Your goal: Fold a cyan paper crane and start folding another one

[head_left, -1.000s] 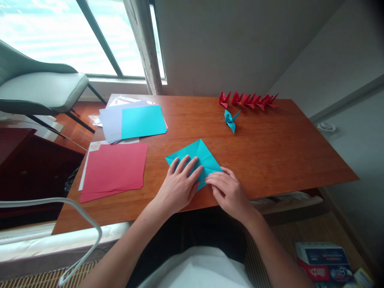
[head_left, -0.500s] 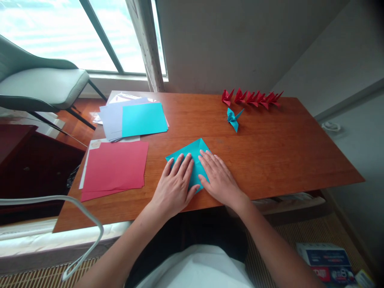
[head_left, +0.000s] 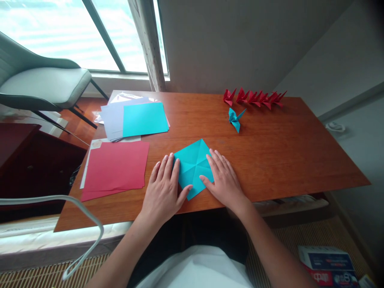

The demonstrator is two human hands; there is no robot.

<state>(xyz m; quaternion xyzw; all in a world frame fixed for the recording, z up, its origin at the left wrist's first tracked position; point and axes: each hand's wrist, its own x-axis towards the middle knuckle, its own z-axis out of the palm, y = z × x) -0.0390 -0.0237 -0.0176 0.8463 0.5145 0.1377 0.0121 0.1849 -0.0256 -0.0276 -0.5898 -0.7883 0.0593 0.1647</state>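
A blue sheet of origami paper lies flat near the table's front edge, with creases crossing at its middle. My left hand rests at the paper's left side, palm down, fingers stretched and thumb apart. On the opposite side my right hand lies flat with its fingers extended over the paper's right edge. Neither hand grips anything. The paper's left and right corners are partly hidden under the fingers.
A blue paper crane and a row of several red paper cranes stand at the back of the wooden table. To the left lie red sheets and blue sheets. A white cable curves at lower left.
My hands have moved apart, the left one farther left, uncovering the paper's creased middle. The view has shifted slightly.
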